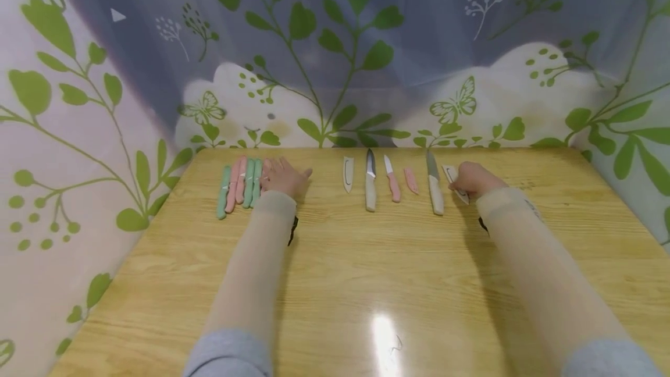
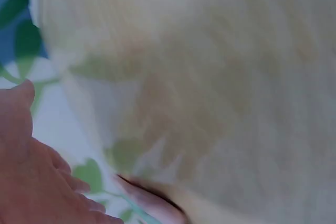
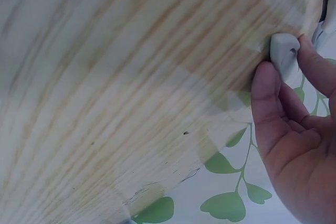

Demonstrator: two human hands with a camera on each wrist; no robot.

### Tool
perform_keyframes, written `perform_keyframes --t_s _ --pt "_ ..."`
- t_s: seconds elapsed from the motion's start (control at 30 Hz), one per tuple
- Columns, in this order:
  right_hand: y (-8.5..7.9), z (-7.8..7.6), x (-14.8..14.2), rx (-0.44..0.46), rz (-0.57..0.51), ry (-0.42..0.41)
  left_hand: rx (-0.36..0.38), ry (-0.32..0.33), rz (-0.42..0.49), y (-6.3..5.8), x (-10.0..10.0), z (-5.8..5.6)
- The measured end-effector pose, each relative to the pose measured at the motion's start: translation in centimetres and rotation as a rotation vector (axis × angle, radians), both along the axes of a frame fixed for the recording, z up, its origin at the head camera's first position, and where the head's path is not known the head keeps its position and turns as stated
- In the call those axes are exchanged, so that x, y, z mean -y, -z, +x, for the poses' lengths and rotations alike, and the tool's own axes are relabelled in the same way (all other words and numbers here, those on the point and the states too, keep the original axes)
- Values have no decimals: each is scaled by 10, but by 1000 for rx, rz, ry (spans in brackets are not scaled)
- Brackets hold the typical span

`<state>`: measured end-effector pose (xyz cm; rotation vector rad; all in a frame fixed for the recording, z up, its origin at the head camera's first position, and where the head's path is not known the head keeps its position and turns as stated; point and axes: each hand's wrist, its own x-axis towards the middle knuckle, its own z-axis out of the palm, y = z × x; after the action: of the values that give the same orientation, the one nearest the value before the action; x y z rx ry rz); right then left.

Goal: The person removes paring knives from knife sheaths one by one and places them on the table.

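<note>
Clearly countable on the table (image 1: 324, 266) are three bare-bladed knives: two with white handles, a left white-handled knife (image 1: 370, 185) and a right white-handled knife (image 1: 435, 194), and between them one pink-handled knife (image 1: 393, 186). Three sheaths lie among them: a left white sheath (image 1: 348, 174), a pink sheath (image 1: 411, 180) and a right white sheath (image 1: 463, 195). Farther left is a close row with three green knives (image 1: 248, 185) and two pink knives (image 1: 234, 188) in plain sight, plus another pink piece (image 1: 266, 164) partly covered by fingers; more may be hidden there.

The right hand (image 1: 475, 180) pinches the right white sheath between thumb and fingers, the sheath slanting out on both sides of the grip, just beside the right white-handled knife. From the right wrist, its pale end shows between thumb and fingertips. The left hand (image 1: 285, 178) lies spread, fingers extended and thumb out to the side, over the right end of the row. Its fingers are not curled round anything; whether they press on the pink piece I cannot tell.

The tabletop is yellowish wood grain, with a bright light reflection (image 1: 384, 342) near the front and a thin dark strand beside it. Patterned cloth (image 1: 324, 63) with green leaves, butterflies and blue and white areas rises behind and at both sides.
</note>
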<state>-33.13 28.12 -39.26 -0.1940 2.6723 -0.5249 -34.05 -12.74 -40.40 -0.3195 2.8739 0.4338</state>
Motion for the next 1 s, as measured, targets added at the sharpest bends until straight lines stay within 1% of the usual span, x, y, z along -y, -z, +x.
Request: perform_keyframes --t_s 0.03,0.07,0.1,0.2,0.23,0.33,0.4,0.5,0.53,0.57,0.67,0.73,0.77,0.8,0.9,0.97,1.0 --pt "0 0 0 2 7 2 13 -13 20 3 5 2" --pt "0 0 0 1 16 2 31 -25 43 2 8 6" --pt "0 -1 -1 0 25 0 42 -33 55 5 11 7" --pt "0 -2 -1 3 39 -4 69 -46 59 9 19 10" --pt "1 -2 0 2 44 -7 71 -56 54 7 19 13" --pt "2 -3 0 3 50 -10 72 -71 34 12 22 10" --pt "3 -4 -1 1 55 -9 59 -91 36 15 22 8" --pt "3 -6 -1 -1 58 -10 45 -104 41 12 19 8" --pt "4 -6 -1 0 60 -11 42 -99 30 11 18 9" --pt "4 -6 -1 1 59 -10 45 -80 4 10 17 9" --pt "4 -6 -1 4 56 -16 44 6 -114 8 16 8" --pt "4 -5 -1 4 51 -15 26 49 -167 9 16 6" --pt "4 -5 -1 2 49 -17 9 55 -180 9 16 5" --pt "3 -5 -1 0 47 -16 -9 44 -179 9 17 4" --pt "2 -4 -1 2 38 -11 -54 -23 -135 9 20 2" --pt "2 -4 -2 13 33 -4 -65 -58 -118 8 22 1" --pt "2 -3 -2 19 31 0 -64 -62 -113 7 23 2"
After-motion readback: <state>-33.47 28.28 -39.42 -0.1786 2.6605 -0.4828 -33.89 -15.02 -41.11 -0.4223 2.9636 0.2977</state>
